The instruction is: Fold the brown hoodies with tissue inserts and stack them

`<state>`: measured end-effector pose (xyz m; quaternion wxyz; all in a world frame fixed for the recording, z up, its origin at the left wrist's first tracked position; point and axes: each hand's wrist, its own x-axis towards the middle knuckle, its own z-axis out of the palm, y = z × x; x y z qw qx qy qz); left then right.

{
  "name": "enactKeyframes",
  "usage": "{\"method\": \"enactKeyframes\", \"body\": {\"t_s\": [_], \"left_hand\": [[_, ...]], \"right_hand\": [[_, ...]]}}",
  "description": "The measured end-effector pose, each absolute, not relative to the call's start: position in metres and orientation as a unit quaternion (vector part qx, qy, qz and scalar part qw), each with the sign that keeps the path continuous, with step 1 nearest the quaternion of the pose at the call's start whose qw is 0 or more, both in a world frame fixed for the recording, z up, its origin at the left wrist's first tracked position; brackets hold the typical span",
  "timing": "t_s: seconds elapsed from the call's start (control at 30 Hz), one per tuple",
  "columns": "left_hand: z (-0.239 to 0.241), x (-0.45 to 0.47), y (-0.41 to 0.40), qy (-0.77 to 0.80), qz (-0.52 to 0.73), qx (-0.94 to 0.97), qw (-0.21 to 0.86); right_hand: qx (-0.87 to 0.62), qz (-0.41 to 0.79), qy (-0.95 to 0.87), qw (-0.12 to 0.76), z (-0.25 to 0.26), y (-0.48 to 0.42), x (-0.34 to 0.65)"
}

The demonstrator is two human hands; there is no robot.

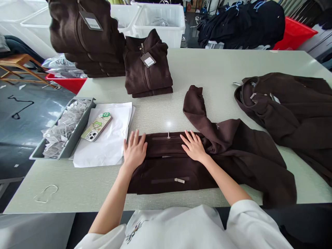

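A dark brown zip jacket lies spread across the table's near edge, with a sleeve pointing away from me. My left hand rests flat on the jacket's left end, fingers stretched out. Flat on its middle, just right of a silver zipper pull, lies my right hand, also with fingers spread. Neither hand holds anything.
A folded brown jacket and a stack of folded ones sit at the back left. Another unfolded jacket lies at the right. White paper sheets carry a phone, beside a grey tray of small packets. White bins stand behind.
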<state>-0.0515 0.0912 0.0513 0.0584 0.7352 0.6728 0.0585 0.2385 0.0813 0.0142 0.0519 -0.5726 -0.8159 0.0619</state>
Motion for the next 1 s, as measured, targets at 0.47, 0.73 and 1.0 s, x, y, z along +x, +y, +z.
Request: {"method": "enactKeyframes", "body": {"t_s": [0.47,0.73,1.0], "left_hand": [[0.037,0.01,0.065,0.514,0.073,0.854,0.039],[0.023,0.011,0.062,0.525,0.028,0.849,0.043],[0.029,0.015,0.061,0.525,0.006,0.85,0.039]], "right_hand": [[-0.602,0.101,-0.768,0.195,0.05,0.046,0.251],[-0.832,-0.069,-0.544,0.087,0.092,-0.083,0.413],[-0.853,0.031,-0.514,-0.089,0.091,-0.109,0.488]]}}
